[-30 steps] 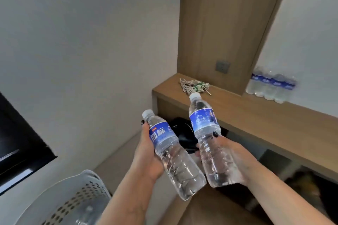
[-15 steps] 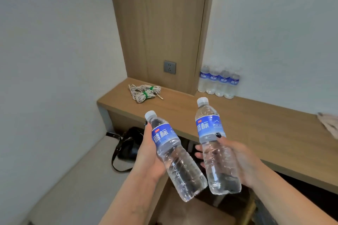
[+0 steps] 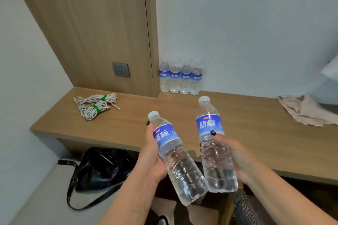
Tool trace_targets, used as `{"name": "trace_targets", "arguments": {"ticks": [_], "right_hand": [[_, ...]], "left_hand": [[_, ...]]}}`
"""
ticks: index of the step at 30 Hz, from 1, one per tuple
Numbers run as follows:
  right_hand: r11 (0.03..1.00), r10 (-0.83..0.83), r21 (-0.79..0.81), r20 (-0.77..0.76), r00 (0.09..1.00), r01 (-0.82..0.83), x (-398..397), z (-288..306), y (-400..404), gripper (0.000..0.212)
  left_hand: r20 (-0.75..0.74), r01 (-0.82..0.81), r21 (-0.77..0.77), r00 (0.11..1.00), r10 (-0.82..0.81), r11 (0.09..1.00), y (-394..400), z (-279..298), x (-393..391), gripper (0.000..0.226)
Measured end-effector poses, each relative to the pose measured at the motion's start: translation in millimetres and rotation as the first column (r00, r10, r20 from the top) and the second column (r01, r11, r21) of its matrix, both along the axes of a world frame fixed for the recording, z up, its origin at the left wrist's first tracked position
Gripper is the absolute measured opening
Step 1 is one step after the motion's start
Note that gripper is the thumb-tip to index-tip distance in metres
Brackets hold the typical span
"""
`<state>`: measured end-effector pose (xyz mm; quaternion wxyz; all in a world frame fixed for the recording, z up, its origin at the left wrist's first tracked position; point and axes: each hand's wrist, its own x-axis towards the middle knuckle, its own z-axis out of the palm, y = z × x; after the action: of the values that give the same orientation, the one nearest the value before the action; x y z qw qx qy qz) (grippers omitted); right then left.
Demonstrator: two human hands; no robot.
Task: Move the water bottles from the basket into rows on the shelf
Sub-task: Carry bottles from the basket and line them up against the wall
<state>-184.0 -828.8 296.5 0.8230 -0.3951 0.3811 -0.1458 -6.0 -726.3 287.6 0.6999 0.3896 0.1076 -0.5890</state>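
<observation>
My left hand (image 3: 152, 159) grips a clear water bottle (image 3: 175, 157) with a blue label and white cap, tilted up to the left. My right hand (image 3: 236, 159) holds a second, nearly upright water bottle (image 3: 213, 144) of the same kind. Both bottles hang in the air just before the front edge of the wooden shelf (image 3: 237, 133). At the back of the shelf, several matching bottles (image 3: 181, 79) stand in a row against the white wall, beside a wooden panel. The basket is out of view.
Bundled white cord (image 3: 96, 105) with green ties lies on the shelf's left part. A beige cloth (image 3: 307, 110) lies at the right end. A black bag (image 3: 102, 168) sits on the floor under the shelf. A wall socket (image 3: 121, 69) is set in the wooden panel (image 3: 91, 23).
The view has swung right and toward the shelf; the basket has left the frame. Both hands still hold their bottles, which are now closer to the shelf and the row at the wall.
</observation>
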Motion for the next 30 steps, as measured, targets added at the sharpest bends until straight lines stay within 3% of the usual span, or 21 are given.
{"name": "trace_targets", "arguments": {"ticks": [6,10,14,16,20,28,30], "right_hand": [[0.994,-0.096,0.054,0.052,0.994,0.093,40,-7,-67,0.039],[0.987,-0.154,-0.044,0.051,0.987,0.156,67,-11,-108,0.046],[0.965,-0.217,-0.152,-0.007,0.976,0.214,86,-12,-143,0.053],[0.951,-0.251,-0.2,-0.063,0.966,0.234,94,-12,-161,0.057],[0.927,-0.291,-0.285,-0.143,0.946,0.242,104,-20,-202,0.022],[0.901,-0.245,-0.42,-0.279,0.929,0.112,117,-43,-295,0.036],[0.89,-0.257,-0.445,-0.317,0.913,0.096,121,-52,-322,0.043]], "left_hand": [[0.038,0.054,-0.014,0.998,-0.053,0.998,-87,3,49,0.05],[0.115,0.068,-0.018,0.991,-0.066,0.998,-137,2,82,0.055],[0.225,0.174,0.057,0.957,-0.182,0.983,-172,8,100,0.045],[0.303,0.205,0.114,0.925,-0.231,0.972,-185,11,105,0.066],[0.434,0.215,0.176,0.859,-0.272,0.961,-212,4,108,0.093],[0.391,0.154,0.21,0.892,-0.228,0.965,-275,-1,107,0.048],[0.403,0.118,0.215,0.893,-0.198,0.969,-294,1,105,0.047]]}}
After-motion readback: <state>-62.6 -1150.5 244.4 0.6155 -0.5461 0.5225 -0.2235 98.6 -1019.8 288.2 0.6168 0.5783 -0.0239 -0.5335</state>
